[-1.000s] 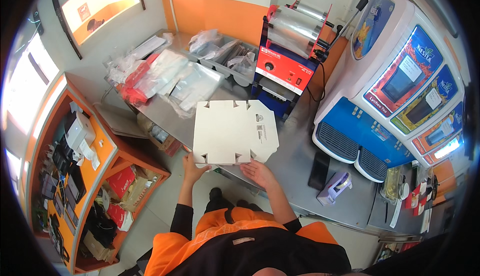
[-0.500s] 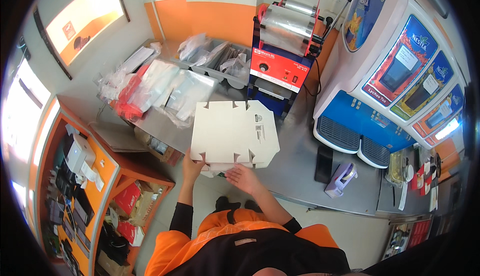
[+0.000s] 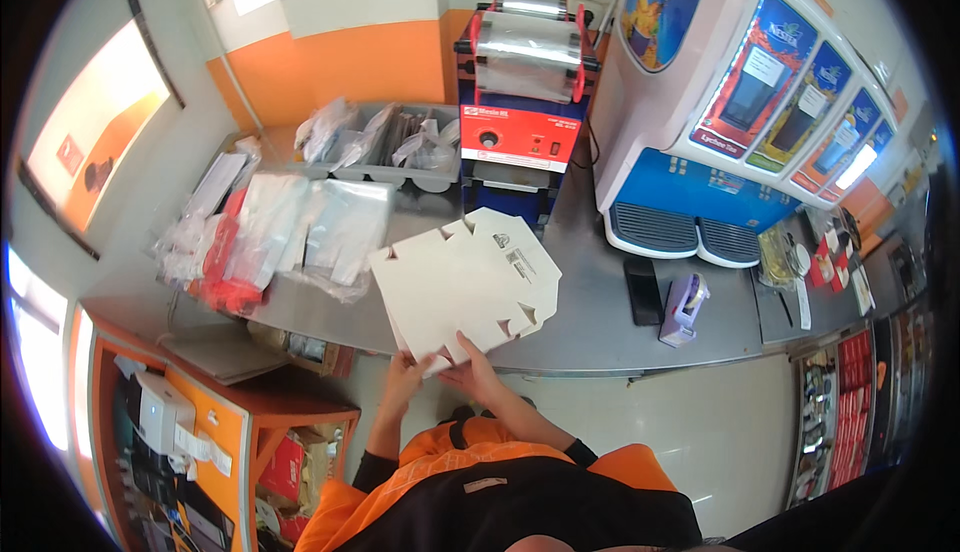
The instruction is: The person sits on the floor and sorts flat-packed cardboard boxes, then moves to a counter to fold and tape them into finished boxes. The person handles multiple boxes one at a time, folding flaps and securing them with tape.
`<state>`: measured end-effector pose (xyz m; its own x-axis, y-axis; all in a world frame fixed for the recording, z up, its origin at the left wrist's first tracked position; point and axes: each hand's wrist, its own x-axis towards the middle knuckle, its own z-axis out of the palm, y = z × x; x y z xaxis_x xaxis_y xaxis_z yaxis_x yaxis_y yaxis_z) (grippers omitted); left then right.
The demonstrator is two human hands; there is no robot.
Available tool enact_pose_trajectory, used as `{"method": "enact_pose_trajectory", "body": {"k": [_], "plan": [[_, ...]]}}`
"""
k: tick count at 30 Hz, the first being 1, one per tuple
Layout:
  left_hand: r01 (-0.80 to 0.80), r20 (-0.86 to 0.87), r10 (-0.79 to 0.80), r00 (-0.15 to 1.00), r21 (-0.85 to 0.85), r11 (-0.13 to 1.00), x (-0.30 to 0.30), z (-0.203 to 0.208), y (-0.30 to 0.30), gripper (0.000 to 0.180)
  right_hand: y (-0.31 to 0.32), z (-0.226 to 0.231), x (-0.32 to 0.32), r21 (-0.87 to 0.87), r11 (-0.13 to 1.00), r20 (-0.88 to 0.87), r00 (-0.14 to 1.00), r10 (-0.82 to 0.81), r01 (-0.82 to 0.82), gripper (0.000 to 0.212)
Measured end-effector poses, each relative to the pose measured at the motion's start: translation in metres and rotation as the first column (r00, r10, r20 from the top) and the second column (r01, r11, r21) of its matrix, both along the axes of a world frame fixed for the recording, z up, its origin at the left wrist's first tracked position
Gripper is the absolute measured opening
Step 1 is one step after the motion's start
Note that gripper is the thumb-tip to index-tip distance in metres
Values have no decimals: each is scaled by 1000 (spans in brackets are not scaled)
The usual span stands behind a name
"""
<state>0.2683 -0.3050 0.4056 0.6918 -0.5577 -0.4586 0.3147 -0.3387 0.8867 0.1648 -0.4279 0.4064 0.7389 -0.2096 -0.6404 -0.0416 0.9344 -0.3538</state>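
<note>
A cream-white flat cardboard box (image 3: 455,287), unfolded, with notched edges and small dark print near its far corner, is tilted over the front of the steel counter. My left hand (image 3: 402,384) pinches its near left corner. Closer to the middle of the near edge, my right hand (image 3: 476,374) grips it with the thumb on top and the fingers hidden underneath. A second layer of card shows below the left edge.
The steel counter (image 3: 590,332) holds clear plastic bags (image 3: 345,227), a grey bin (image 3: 390,174), a red-and-blue cup sealer (image 3: 520,137), a drink dispenser (image 3: 655,187), a black phone (image 3: 643,292) and a purple tape dispenser (image 3: 684,310). An orange shelf (image 3: 235,407) stands at my left.
The cardboard box has turned, its near edge now slanting up to the right. My right hand, fingers spread at the edge before, now grips it. The view has shifted to the right.
</note>
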Motion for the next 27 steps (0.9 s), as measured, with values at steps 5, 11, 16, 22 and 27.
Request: {"method": "enact_pose_trajectory", "body": {"k": [5, 11, 16, 22, 27], "plan": [[537, -163, -543, 824, -85, 839, -54, 0, 5, 52, 5, -30, -46, -116, 949, 94, 954, -284, 293, 41], [228, 240, -372, 897, 469, 853, 24, -107, 61, 67, -24, -1, -149, -512, 808, -132, 902, -410, 292, 43], [52, -429, -92, 899, -105, 993, 63, -75, 30, 69, -36, 46, -217, -560, 780, -201, 867, -456, 280, 44], [-128, -243, 114, 963, -43, 991, 25, -76, 9, 55, -30, 61, -227, -577, 772, -244, 846, -473, 266, 43], [-185, -108, 172, 979, -128, 974, -10, -80, 19, 51, -41, 63, -235, -570, 790, -249, 868, -430, 228, 43]]}}
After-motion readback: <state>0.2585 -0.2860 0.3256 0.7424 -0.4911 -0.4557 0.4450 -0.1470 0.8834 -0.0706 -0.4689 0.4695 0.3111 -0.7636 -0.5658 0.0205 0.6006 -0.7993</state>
